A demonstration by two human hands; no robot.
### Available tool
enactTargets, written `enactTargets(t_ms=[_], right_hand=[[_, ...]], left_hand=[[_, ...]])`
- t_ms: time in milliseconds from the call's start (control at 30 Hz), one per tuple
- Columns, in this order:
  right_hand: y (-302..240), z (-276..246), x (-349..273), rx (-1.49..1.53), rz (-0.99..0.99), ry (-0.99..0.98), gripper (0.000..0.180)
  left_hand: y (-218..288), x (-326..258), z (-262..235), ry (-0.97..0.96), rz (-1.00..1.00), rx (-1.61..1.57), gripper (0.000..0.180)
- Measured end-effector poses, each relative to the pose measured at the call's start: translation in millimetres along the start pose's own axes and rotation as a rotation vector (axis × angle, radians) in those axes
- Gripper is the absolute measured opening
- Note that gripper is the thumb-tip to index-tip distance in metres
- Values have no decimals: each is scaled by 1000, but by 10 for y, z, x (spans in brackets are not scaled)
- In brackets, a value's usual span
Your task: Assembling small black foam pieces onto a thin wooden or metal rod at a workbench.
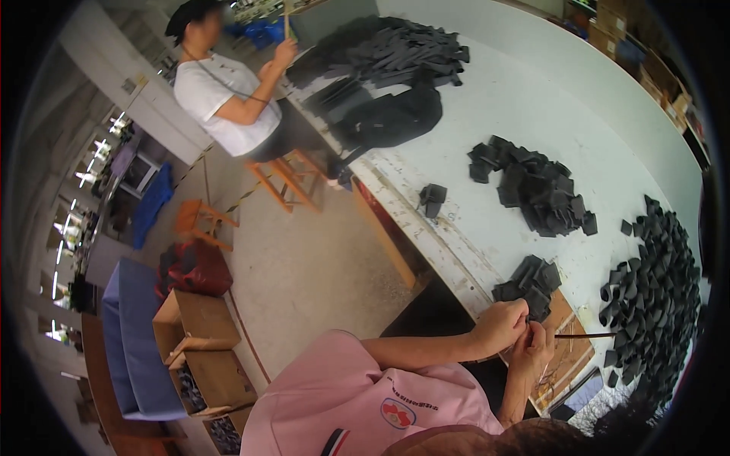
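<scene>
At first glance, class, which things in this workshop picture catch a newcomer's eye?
Heaps of black pieces spread across the white table, with a curled pile at its right edge. At the near edge, the left hand and right hand meet over a small piece, a thin stick jutting right.

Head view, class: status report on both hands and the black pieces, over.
Left hand and right hand together, pinching a small black piece. Thin stick juts from the right hand. Black piece piles on the white table. Nothing blocking.
</scene>
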State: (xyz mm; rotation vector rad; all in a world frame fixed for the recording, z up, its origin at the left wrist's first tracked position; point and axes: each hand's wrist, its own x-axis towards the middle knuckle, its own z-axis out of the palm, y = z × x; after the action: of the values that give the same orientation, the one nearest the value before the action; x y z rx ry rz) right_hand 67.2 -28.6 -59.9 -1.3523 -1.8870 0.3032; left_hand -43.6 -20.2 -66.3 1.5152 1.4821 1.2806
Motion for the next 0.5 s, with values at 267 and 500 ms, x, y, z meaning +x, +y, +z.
enactTargets(t_ms=[267, 500], right_hand=[[212, 39, -71, -179, 115, 98, 12], [104, -336, -28, 1188, 962, 81, 9]], left_hand=[[40, 197, 39, -178, -296, -578, 16], [169, 55, 66, -439, -458, -812, 22]])
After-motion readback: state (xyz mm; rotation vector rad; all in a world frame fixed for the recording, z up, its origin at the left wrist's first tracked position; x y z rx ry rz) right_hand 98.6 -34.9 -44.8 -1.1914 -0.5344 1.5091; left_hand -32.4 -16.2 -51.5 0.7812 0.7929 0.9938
